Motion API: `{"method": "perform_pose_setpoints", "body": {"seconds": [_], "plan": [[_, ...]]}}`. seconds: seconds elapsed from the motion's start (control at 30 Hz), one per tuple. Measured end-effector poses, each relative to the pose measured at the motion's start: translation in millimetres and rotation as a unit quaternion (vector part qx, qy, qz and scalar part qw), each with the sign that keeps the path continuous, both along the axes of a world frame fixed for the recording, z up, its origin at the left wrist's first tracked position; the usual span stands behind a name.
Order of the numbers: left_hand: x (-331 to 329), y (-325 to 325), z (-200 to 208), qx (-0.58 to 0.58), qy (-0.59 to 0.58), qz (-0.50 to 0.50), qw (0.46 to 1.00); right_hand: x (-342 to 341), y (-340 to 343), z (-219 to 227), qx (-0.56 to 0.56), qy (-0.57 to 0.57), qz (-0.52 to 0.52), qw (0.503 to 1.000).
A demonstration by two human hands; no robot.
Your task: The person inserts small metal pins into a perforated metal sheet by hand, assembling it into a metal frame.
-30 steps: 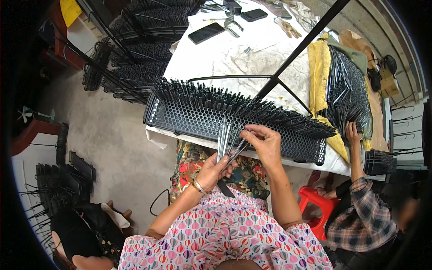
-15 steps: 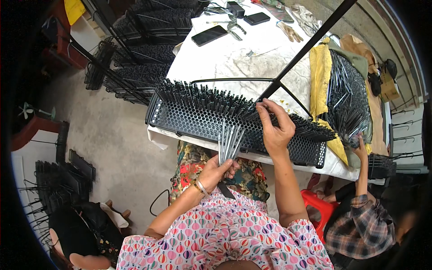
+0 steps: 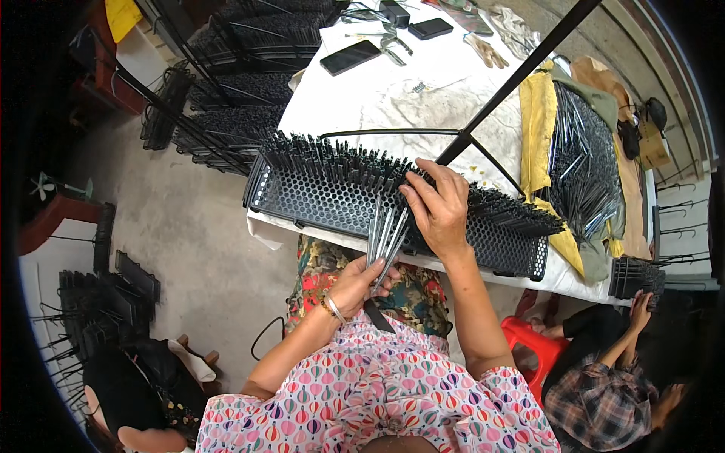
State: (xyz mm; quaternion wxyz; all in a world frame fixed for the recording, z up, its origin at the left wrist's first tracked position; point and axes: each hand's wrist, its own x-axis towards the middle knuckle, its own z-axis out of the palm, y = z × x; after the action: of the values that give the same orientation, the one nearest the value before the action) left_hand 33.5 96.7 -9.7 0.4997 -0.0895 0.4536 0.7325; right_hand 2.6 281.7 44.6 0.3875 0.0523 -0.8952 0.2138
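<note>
My left hand (image 3: 356, 287) is closed round a fanned bundle of thin grey rods (image 3: 387, 235), their tips pointing away from me over the near edge of a black perforated rack (image 3: 302, 198). Dense rows of dark upright rods (image 3: 325, 160) stand in the rack's far holes. At this row, near the middle of the rack, my right hand (image 3: 442, 204) has its fingers bent and thumb drawn in. What lies between those fingertips is too small and dark to make out.
Slanting over the white-covered table (image 3: 377, 113) is a black bar (image 3: 521, 75). At right lies a yellow-edged sack (image 3: 535, 136) with loose dark rods (image 3: 581, 166). A phone (image 3: 350, 57) is at the back. A co-worker (image 3: 604, 392) sits at right by a red stool (image 3: 532, 351).
My right hand has moved left and slightly down along the upright rods. The bundle in my left hand looks thinner. The co-worker's hand has left the sack for a small rack at the right.
</note>
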Motion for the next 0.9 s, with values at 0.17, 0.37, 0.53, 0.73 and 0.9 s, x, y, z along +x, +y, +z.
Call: {"method": "perform_pose_setpoints", "body": {"seconds": [0.17, 0.37, 0.53, 0.73, 0.9], "plan": [[1.6, 1.3, 3.4, 0.027, 0.032, 0.007, 0.999, 15.6, 3.6, 5.9, -0.051, 0.026, -0.02, 0.998], [4.1, 5.0, 10.7, 0.032, 0.03, 0.033, 0.999, 45.2, -7.2, 4.7, -0.326, -0.16, -0.039, 0.931], [5.5, 6.9, 11.2, 0.057, 0.061, 0.001, 0.996, 48.8, -10.1, -12.8, -0.466, -0.243, -0.012, 0.851], [7.6, 6.8, 7.2, 0.017, 0.06, 0.024, 0.998, 51.1, -9.1, -23.2, -0.574, -0.197, 0.011, 0.795], [9.4, 4.8, 1.4, 0.01, 0.056, 0.025, 0.998, 46.0, 2.6, 0.9, -0.512, -0.024, -0.032, 0.858]]}}
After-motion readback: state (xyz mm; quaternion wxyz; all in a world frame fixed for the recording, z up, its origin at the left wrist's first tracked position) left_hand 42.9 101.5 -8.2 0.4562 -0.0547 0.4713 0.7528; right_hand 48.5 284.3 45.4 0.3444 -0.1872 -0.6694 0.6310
